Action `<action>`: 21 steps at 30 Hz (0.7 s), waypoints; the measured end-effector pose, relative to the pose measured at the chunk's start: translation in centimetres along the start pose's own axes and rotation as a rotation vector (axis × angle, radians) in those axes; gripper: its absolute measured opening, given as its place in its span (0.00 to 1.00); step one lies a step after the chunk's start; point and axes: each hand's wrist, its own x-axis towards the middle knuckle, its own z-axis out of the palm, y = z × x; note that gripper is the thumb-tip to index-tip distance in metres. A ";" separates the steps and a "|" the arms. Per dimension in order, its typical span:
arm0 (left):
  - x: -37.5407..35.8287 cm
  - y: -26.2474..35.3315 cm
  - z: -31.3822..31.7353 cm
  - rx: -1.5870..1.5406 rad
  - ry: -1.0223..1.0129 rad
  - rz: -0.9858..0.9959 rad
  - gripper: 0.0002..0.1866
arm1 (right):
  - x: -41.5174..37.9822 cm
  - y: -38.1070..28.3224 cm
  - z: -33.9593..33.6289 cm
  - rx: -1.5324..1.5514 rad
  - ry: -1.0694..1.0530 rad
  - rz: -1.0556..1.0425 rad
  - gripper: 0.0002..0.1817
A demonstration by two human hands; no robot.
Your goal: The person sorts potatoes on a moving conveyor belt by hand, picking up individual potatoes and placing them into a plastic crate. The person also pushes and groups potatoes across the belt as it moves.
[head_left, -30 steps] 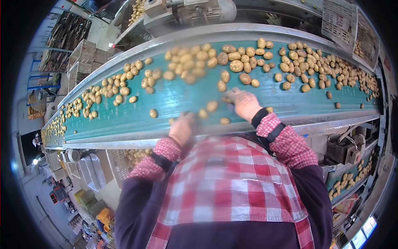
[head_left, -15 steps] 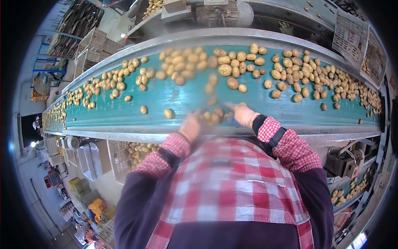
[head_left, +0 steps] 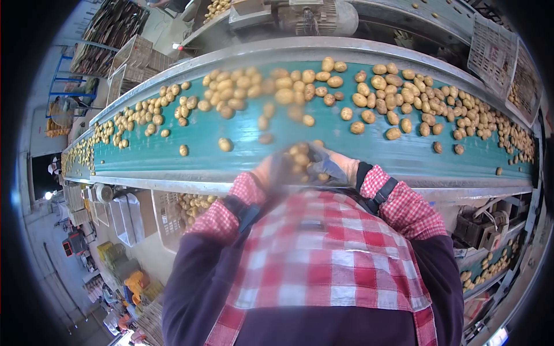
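Note:
Several potatoes (head_left: 299,157) are gathered between my two hands at the near edge of the green conveyor belt (head_left: 208,161). My left hand (head_left: 269,172) curves round the left side of this cluster; a blur hides most of its fingers. From the right, my right hand (head_left: 336,165) cups the same potatoes, with a blue-grey glove surface showing on its palm side. Beyond my hands, loose potatoes (head_left: 234,89) lie along the far half of the belt, some smeared by blur. A single potato (head_left: 225,144) lies to the left of my left hand.
A metal rail (head_left: 219,189) runs along the belt's near side. Below it on the left stands a plastic crate (head_left: 166,216) with potatoes beside it. More crates (head_left: 490,46) stand at the far right, and a motor (head_left: 323,18) sits behind the belt.
Potatoes on the belt have shifted left. My hands have drawn in round the cluster, which has come up between them, and the right palm side shows more.

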 end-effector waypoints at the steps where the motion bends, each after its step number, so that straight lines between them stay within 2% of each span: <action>1: 1.0 1.0 0.3 -0.096 0.003 -0.059 0.27 | -0.6 0.1 -0.7 -0.032 0.025 0.002 0.38; 3: 2.7 3.1 0.9 -0.201 0.010 -0.132 0.28 | -1.9 0.3 -2.1 -0.067 0.069 -0.023 0.39; 6: 5.4 5.4 1.4 -0.197 0.045 -0.080 0.27 | -4.4 -0.2 -3.4 -0.043 0.105 -0.170 0.36; 9: 8.0 4.8 2.1 -0.179 0.065 -0.108 0.28 | -8.3 -2.4 -4.2 -0.024 0.173 -0.145 0.36; 12: 10.8 7.0 2.9 -0.238 0.094 -0.107 0.27 | -12.0 -4.8 -4.3 -0.051 0.291 -0.177 0.36; 14: 12.4 8.0 4.3 -0.301 0.097 -0.149 0.25 | -12.1 -2.1 -6.5 0.046 0.346 -0.244 0.34; 15: 13.1 7.6 5.4 -0.330 0.087 -0.205 0.25 | -12.4 -1.2 -7.6 0.094 0.374 -0.279 0.34; 18: 14.8 2.7 9.2 -0.395 -0.068 -0.199 0.24 | -14.7 -1.1 -9.3 0.327 0.348 -0.137 0.30; 21: 16.9 4.2 11.4 -0.371 -0.157 -0.114 0.24 | -16.9 1.4 -11.0 0.359 0.389 -0.184 0.27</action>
